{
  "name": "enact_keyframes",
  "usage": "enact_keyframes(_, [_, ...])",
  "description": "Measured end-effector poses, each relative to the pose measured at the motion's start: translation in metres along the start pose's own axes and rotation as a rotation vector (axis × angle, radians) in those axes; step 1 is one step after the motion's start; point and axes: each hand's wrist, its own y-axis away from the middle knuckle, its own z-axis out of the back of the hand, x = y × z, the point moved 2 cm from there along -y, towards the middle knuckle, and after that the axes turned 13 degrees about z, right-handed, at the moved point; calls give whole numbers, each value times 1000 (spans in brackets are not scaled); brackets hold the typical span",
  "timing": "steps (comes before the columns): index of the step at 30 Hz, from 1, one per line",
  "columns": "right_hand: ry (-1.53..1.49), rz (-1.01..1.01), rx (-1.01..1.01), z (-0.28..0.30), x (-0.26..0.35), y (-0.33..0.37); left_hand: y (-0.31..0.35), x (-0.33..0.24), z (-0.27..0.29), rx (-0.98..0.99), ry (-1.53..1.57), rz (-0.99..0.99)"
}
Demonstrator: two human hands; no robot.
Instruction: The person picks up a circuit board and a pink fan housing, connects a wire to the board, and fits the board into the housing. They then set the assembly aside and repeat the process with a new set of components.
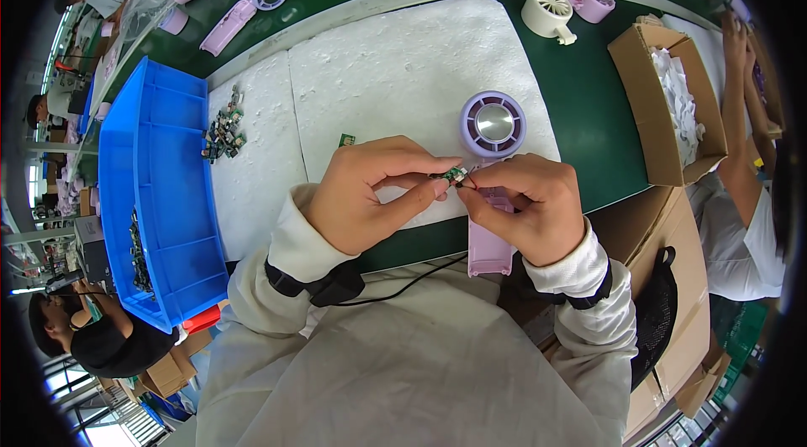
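My left hand (361, 195) pinches a small green circuit board (452, 174) between thumb and fingertips. Close against it, my right hand (534, 207) has thumb and forefinger closed on thin red and dark wires (471, 183) at the board's right end; whether they are plugged in is too small to tell. Beneath my right hand lies a lilac handheld fan, its round head (493, 125) beyond the fingers and its opened handle (489, 249) reaching over the table's near edge. The handle's middle is hidden by my hand. Another little green board (346, 140) lies just beyond my left hand.
White foam sheets (395, 68) cover the green table. At left stand a pile of circuit boards (224, 132) and a blue bin (181, 220). Fan parts (548, 14) sit at the back, more lilac ones (231, 25) far left. A cardboard box (635, 102) holds white pieces; co-workers are at both sides.
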Motion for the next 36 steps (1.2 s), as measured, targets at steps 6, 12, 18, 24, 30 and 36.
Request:
enact_keyframes(6, [14,25,3,0,-2,1,0,-3,-1,35,-24,11])
enact_keyframes(12, [7,49,-2,2,-3,-1,-4,-6,4,13,-203,-84])
enact_keyframes(18, [-102,-26,91,2,2,-5,2,10,4,36,201,48])
enact_keyframes(24, [-118,-84,0,0,3,9,1,11,-5,197,510,160])
enact_keyframes(30, [-155,-87,-28,2,-12,12,-2,15,-4,241,495,219])
enact_keyframes(36, [-195,-193,-70,-4,-9,9,-3,17,0,220,471,146])
